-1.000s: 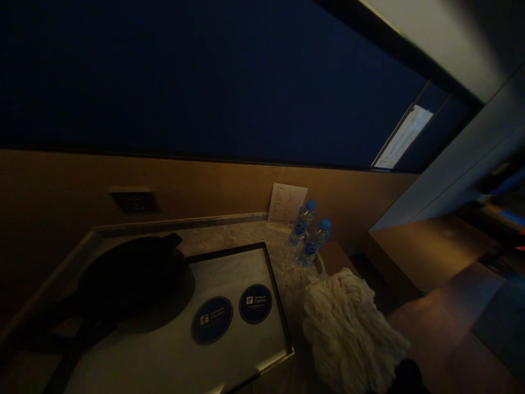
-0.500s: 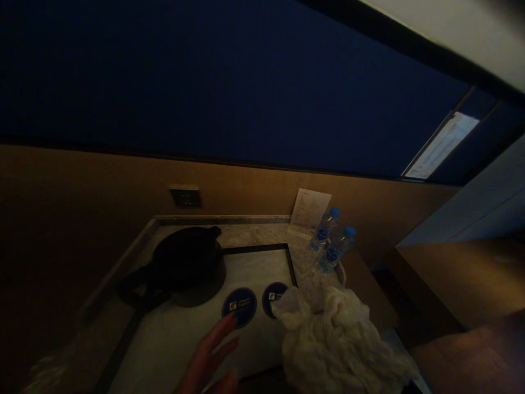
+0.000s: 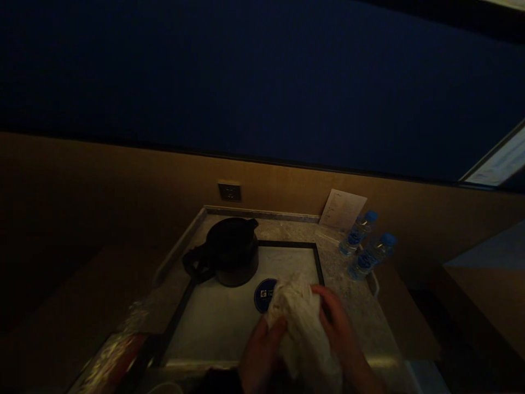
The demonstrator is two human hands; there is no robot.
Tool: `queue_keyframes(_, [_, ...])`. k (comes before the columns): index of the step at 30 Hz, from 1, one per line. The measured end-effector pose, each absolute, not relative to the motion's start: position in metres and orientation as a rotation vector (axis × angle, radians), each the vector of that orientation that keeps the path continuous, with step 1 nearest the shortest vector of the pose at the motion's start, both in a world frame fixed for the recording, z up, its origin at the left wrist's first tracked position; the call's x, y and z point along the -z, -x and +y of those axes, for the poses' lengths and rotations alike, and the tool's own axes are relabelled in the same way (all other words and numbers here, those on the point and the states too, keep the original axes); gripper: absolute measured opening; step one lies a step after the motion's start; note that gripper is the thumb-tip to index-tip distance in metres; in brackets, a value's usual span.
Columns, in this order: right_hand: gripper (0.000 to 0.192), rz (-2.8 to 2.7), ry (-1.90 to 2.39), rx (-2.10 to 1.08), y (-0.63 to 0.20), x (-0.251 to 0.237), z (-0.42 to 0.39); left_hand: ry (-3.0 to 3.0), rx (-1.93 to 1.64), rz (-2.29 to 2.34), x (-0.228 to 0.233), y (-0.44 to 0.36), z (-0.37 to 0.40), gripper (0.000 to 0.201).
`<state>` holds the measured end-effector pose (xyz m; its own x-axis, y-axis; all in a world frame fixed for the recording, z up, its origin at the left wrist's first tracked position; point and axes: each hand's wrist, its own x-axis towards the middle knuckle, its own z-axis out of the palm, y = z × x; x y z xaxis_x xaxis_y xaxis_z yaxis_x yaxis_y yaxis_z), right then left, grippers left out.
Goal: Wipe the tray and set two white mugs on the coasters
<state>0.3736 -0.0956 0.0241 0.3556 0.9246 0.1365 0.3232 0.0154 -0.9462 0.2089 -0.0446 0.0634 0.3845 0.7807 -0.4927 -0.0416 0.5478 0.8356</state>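
Both hands, left [image 3: 260,350] and right [image 3: 340,334], have their fingers clamped on a white cloth [image 3: 301,328] over the tray [image 3: 213,328], near a black kettle [image 3: 232,251] on the counter [image 3: 348,295].

The left hand [image 3: 259,350] sits at six o'clock, fingers curled in a closed grip; the right hand [image 3: 337,327], at five o'clock, curls shut likewise, wrist running down-right.

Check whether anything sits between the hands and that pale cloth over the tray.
Nothing does. The left hand and right hand already grip the crumpled off-white cloth from both sides above the black-rimmed grey tray. The black kettle stands further back, apart from it.
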Motion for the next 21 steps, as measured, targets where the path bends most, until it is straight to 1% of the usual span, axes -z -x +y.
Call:
queue_keyframes(2, [0.058, -1.347, 1.565, -0.568, -0.346, -0.021, -0.1, -0.885, -0.673, 1.089, -0.073, -0.211, -0.031, 0.08])
queue_keyframes(4, [0.099, -1.574, 1.609, -0.467, -0.327, -0.019, -0.1, -0.956, -0.672, 1.098, -0.083, -0.209, -0.02, 0.069])
queue_keyframes(5, [0.11, -1.667, 1.64, -0.422, -0.323, -0.021, -0.096, -0.97, -0.647, 1.091, -0.089, -0.207, -0.016, 0.067])
queue_keyframes(6, [0.111, -1.728, 1.679, -0.394, -0.323, -0.024, -0.088, -0.974, -0.607, 1.076, -0.096, -0.204, -0.013, 0.065])
queue_keyframes(9, [0.085, -1.786, 1.797, -0.407, -0.341, -0.041, -0.047, -1.034, -0.435, 1.069, -0.127, -0.188, -0.003, 0.064])
queue_keyframes(11, [0.072, -1.79, 1.877, -0.387, -0.357, -0.053, -0.011, -1.188, -0.394, 1.103, -0.154, -0.171, 0.009, 0.061])
queue_keyframes(12, [0.068, -1.805, 1.902, -0.353, -0.362, -0.057, 0.008, -1.308, -0.446, 1.125, -0.166, -0.162, 0.019, 0.061])
queue_keyframes(14, [0.065, -1.892, 1.912, -0.302, -0.364, -0.059, 0.042, -1.563, -0.76, 1.248, -0.182, -0.143, 0.043, 0.062])
queue_keyframes(16, [0.068, -2.02, 1.914, -0.331, -0.356, -0.053, 0.068, -1.765, -1.104, 1.454, -0.183, -0.128, 0.072, 0.073])
queue_keyframes(17, [0.07, -2.073, 1.933, -0.353, -0.352, -0.049, 0.077, -1.836, -1.154, 1.546, -0.18, -0.121, 0.086, 0.08])
queue_keyframes(18, [0.071, -2.112, 1.973, -0.366, -0.35, -0.045, 0.082, -1.889, -1.113, 1.615, -0.175, -0.116, 0.099, 0.083])
queue_keyframes(19, [0.071, -2.131, 2.025, -0.361, -0.349, -0.042, 0.085, -1.937, -0.989, 1.661, -0.169, -0.113, 0.11, 0.081])
queue_keyframes(21, [0.068, -2.126, 2.141, -0.312, -0.358, -0.041, 0.082, -2.004, -0.672, 1.687, -0.16, -0.108, 0.126, 0.069])
